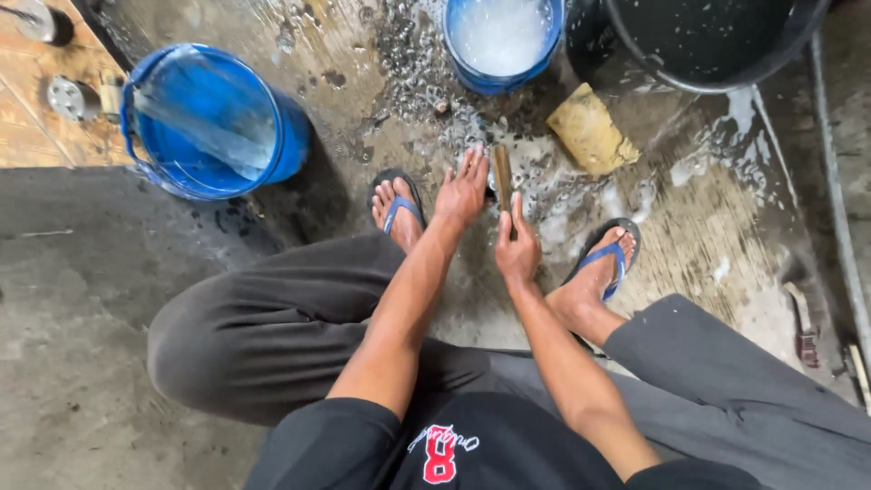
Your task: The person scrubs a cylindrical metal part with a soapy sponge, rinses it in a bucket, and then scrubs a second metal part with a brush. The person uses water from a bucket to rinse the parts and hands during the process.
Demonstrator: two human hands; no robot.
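Brown stick-like piece (503, 177) — held upright over the wet, soapy floor (635, 218), between 2 sandalled feet.
Right hand (517, 247) closes around its lower end; left hand (464, 188) rests open-fingered against its side, gripping nothing. Seemingly mid-scrub — next, a firmer 2-handed hold near the foamy blue basin (502, 41).

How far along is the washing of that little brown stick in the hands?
Done: the concrete floor is already wet and sudsy, and a small blue bucket holds foamy water. In hand: the right hand grips the brown stick while the left hand lies open-fingered beside it. Left: the yellow sponge lies unused, and whether the stick is clean cannot be told.
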